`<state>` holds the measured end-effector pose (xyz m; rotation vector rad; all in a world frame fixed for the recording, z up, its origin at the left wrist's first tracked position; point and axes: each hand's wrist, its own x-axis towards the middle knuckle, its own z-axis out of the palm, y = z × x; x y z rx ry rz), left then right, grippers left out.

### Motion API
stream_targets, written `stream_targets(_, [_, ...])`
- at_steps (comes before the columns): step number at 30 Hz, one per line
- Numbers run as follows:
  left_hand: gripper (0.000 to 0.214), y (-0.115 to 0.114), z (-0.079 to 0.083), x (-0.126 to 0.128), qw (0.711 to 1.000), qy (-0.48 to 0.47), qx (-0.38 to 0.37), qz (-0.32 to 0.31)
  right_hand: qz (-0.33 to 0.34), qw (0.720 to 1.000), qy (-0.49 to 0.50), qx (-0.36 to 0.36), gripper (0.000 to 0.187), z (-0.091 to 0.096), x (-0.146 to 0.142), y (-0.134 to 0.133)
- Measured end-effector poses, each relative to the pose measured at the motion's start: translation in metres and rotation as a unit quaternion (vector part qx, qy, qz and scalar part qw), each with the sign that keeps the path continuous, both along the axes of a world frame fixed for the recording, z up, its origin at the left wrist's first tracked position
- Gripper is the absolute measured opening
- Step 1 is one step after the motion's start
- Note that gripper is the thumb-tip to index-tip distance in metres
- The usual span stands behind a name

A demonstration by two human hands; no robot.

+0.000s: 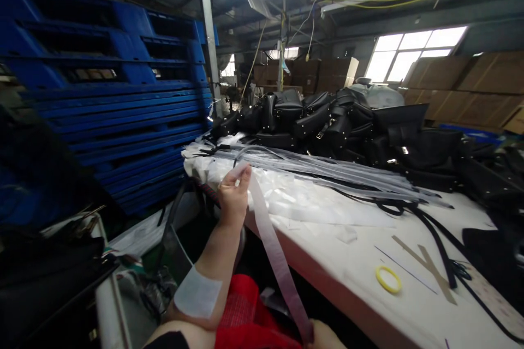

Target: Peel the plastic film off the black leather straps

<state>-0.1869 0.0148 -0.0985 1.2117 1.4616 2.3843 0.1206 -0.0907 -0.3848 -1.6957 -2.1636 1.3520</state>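
Note:
A long, thin, translucent white strip (273, 253) runs from upper left to lower right beside the table edge. Its upper end is pinched between the fingers of my left hand (235, 192), raised at the table's near left corner. Down at the bottom edge of the view, my right hand (323, 336) is closed at the strip's lower end; most of that hand is cut off. Beyond my left hand, a bundle of long clear strips with black ends (327, 169) lies across white sheet material (303, 202) on the table.
Black bags (311, 114) are heaped along the table's far side. A yellow ring (388, 280), brown strips (426, 267), black straps (436, 234) and scissors (460, 269) lie on the white tabletop (327, 253). Blue pallets (123, 98) are stacked at left; cartons (470, 87) stand behind.

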Motion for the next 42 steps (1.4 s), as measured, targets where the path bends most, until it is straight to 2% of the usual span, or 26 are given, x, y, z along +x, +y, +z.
stream_targets(2, [0.035,0.0,-0.011,0.011,0.997,0.023,-0.038,-0.057,-0.016,1.0,-0.02,-0.002,0.033,0.007,-0.001,0.004])
stream_targets(4, [0.029,-0.004,-0.03,0.031,0.985,0.049,-0.096,-0.132,-0.028,1.0,-0.008,0.005,0.035,0.02,-0.002,0.01])
stream_targets(8, [0.031,-0.025,-0.076,0.08,0.922,0.095,-0.229,-0.297,-0.075,0.986,0.137,0.065,0.04,0.059,0.001,0.018])
stream_targets(12, [0.033,-0.046,-0.108,0.117,0.863,0.112,-0.32,-0.375,-0.135,0.952,0.245,0.12,0.056,0.102,0.008,0.017])
stream_targets(16, [0.031,-0.058,-0.121,0.138,0.828,0.077,-0.355,-0.426,-0.13,0.937,0.288,0.15,0.056,0.124,0.01,0.013])
stream_targets(21, [0.038,-0.065,-0.133,0.149,0.795,0.079,-0.377,-0.468,-0.1,0.932,0.33,0.107,0.044,0.129,0.003,0.014])
stream_targets(23, [0.036,-0.063,-0.135,0.148,0.764,0.102,-0.402,-0.495,-0.096,0.931,0.343,0.085,0.039,0.128,0.001,0.015])
stream_targets(25, [0.03,-0.05,-0.131,0.143,0.731,0.15,-0.408,-0.526,-0.099,0.928,0.354,0.057,0.042,0.125,0.002,0.016])
stream_targets(26, [0.027,-0.038,-0.127,0.137,0.733,0.198,-0.403,-0.511,-0.104,0.927,0.356,0.047,0.044,0.123,0.004,0.015])
stream_targets(27, [0.024,-0.022,-0.121,0.129,0.744,0.256,-0.396,-0.474,-0.109,0.926,0.358,0.042,0.044,0.121,0.006,0.015])
stream_targets(28, [0.02,-0.003,-0.113,0.118,0.766,0.318,-0.386,-0.404,-0.113,0.926,0.358,0.04,0.044,0.119,0.008,0.014])
stream_targets(29, [0.017,0.019,-0.106,0.106,0.776,0.398,-0.391,-0.292,-0.116,0.926,0.356,0.04,0.044,0.117,0.011,0.014])
stream_targets(31, [0.02,0.064,-0.092,0.078,0.775,0.438,-0.407,-0.204,-0.113,0.928,0.352,0.035,0.044,0.115,0.015,0.013])
stream_targets(33, [0.018,0.105,-0.083,0.051,0.757,0.472,-0.426,-0.15,-0.105,0.93,0.351,0.021,0.045,0.114,0.016,0.012])
stream_targets(35, [0.015,0.135,-0.08,0.032,0.723,0.508,-0.448,-0.131,-0.098,0.932,0.349,0.012,0.046,0.115,0.016,0.012])
stream_targets(37, [0.018,0.155,-0.081,0.022,0.679,0.54,-0.477,-0.139,-0.095,0.933,0.348,0.01,0.047,0.116,0.016,0.012])
stream_targets(40, [0.021,0.171,-0.079,0.018,0.622,0.572,-0.51,-0.163,-0.098,0.932,0.349,0.015,0.045,0.117,0.017,0.012])
stream_targets(42, [0.027,0.177,-0.073,0.018,0.605,0.584,-0.513,-0.174,-0.098,0.932,0.349,0.018,0.044,0.116,0.02,0.013])
